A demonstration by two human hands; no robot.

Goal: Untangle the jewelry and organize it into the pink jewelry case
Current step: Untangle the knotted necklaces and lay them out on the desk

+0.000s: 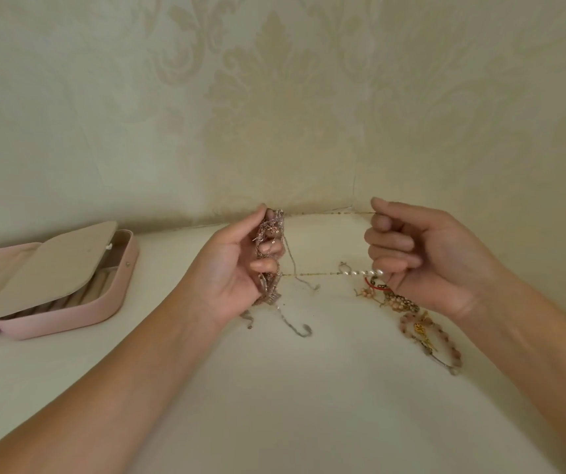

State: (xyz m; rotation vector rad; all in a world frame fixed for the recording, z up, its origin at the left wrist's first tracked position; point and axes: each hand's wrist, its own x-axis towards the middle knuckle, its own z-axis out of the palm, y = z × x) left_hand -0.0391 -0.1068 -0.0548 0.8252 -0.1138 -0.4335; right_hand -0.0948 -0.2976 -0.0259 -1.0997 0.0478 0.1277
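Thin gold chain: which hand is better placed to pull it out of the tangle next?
Likely the right hand: it pinches the thin gold chain, stretched toward the tangle, which the left hand grips as an anchor.

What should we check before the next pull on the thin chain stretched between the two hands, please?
1. Left hand grips the tangled bundle: ok.
2. Right hand pinches the thin gold chain: ok.
3. Chain free of the bundle: not ok; both taut strands run into it.
4. Where the knot sits inside the bundle: cannot tell.
5. Pearl strand clear of the beaded pile below the right hand: cannot tell.
6. Pink case open and ready on the left: ok.
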